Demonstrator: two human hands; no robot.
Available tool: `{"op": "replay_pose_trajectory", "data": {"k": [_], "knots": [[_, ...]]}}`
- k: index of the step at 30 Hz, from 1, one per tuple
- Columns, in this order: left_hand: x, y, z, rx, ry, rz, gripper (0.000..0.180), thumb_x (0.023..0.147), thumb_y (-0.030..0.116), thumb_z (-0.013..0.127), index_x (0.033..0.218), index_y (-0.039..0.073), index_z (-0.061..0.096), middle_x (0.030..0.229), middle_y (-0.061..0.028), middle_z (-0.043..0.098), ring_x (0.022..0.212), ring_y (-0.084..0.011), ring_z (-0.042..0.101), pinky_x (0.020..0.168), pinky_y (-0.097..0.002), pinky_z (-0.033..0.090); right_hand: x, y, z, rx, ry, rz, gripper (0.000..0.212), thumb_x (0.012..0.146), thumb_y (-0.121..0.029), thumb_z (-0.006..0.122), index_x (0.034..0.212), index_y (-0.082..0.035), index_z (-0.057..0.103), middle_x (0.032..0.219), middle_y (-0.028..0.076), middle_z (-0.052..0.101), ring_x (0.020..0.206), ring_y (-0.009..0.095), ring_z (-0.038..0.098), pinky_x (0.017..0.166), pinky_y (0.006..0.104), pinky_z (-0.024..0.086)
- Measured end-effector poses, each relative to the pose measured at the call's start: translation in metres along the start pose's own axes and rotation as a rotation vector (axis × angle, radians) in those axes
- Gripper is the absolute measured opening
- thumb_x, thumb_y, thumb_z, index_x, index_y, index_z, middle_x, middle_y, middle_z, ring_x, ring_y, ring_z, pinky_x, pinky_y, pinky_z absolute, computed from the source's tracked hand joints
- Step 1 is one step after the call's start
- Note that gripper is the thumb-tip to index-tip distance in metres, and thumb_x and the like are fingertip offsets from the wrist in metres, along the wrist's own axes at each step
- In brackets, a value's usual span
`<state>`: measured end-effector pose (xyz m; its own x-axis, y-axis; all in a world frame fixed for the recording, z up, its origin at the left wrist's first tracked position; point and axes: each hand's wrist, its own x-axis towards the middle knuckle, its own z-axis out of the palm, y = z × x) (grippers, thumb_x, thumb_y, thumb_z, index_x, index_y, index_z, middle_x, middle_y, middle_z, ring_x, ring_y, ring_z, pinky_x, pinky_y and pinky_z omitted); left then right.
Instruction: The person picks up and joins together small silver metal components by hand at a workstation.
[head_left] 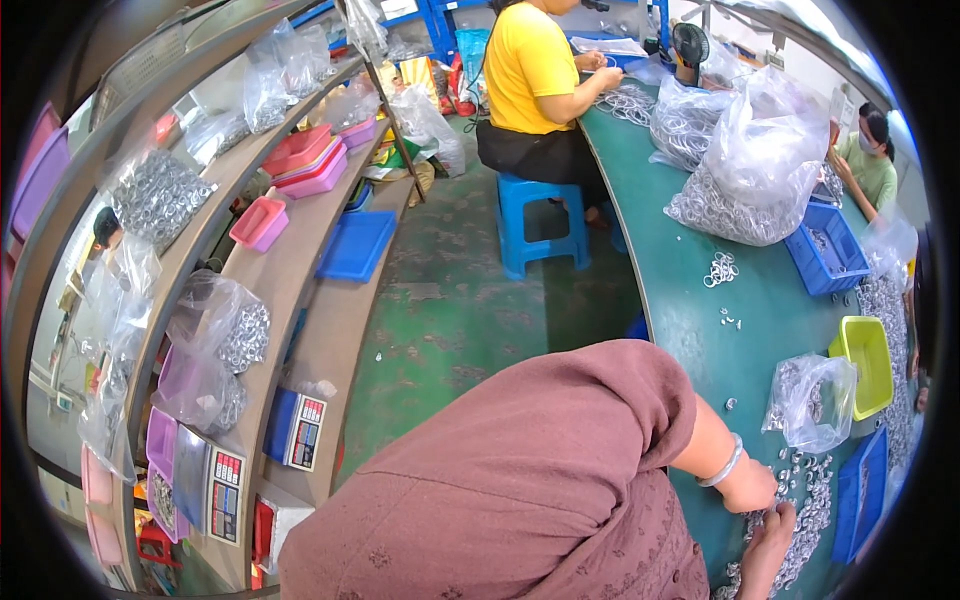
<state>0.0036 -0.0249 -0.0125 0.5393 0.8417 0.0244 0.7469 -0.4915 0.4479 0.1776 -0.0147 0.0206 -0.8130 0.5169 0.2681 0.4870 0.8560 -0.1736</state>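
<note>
Over a spread of small silvery metal pieces (812, 510) on the green tabletop, my two hands meet near the table's right-hand stretch. My left hand (750, 487), with a bangle at its wrist, is closed, fingers curled down toward the pieces. Just below it, my right hand (768, 548) has thumb and fingers drawn together, close to the left fingertips. What either one grips is too small to make out. Beyond the pieces lies an open clear plastic bag (820, 400) with more metal parts, beside a lime-green basin (866, 365).
Blue trays (858, 495) stand along the table's right side, near bulging bags of metal rings (745, 190). A person in yellow (530, 70) sits farther up on a blue stool (540, 225); another sits across the table. Shelves on the left hold bags, pink bins (260, 222) and scales (225, 495).
</note>
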Motion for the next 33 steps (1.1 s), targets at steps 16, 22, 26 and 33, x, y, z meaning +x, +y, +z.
{"op": "replay_pose_trajectory", "data": {"k": [16,22,26,33], "knots": [[0.000,0.018,-0.004,-0.152,0.192,-0.016,0.018,0.068,0.019,0.059,0.076,0.005,0.065,0.074,-0.0156,0.061,0.074,-0.0298,0.060,0.066,-0.0381,0.047,-0.011,-0.008,-0.001,0.161,0.115,0.155,0.016,0.077,0.005,0.045,0.092,0.004,0.052,0.080,0.016,0.049,0.073,0.030,0.049,0.068,0.0332,0.040],[0.002,0.024,0.003,-0.093,0.146,-0.011,0.015,0.067,0.018,0.060,0.075,0.005,0.064,0.076,-0.0135,0.061,0.077,-0.0301,0.058,0.066,-0.0390,0.046,-0.025,0.010,0.015,0.375,0.129,0.356,0.007,0.079,0.005,0.047,0.085,0.002,0.047,0.075,0.005,0.047,0.065,0.010,0.043,0.059,0.0217,0.037],[0.003,0.027,0.004,-0.276,0.295,0.075,0.014,0.065,0.016,0.059,0.071,0.003,0.062,0.069,-0.0143,0.060,0.069,-0.0302,0.059,0.062,-0.0397,0.046,-0.029,0.018,0.013,0.840,0.148,0.428,0.005,0.083,-0.001,0.049,0.081,-0.003,0.045,0.074,-0.002,0.046,0.063,0.003,0.039,0.055,0.0169,0.031],[0.018,0.027,0.011,-0.628,0.429,-0.019,0.015,0.067,0.016,0.061,0.064,0.002,0.057,0.065,-0.0151,0.059,0.063,-0.0292,0.057,0.056,-0.0369,0.044,-0.030,0.004,0.006,0.881,0.247,0.423,0.003,0.086,-0.005,0.049,0.088,-0.003,0.048,0.076,-0.003,0.048,0.063,0.003,0.040,0.054,0.0152,0.030]]}}
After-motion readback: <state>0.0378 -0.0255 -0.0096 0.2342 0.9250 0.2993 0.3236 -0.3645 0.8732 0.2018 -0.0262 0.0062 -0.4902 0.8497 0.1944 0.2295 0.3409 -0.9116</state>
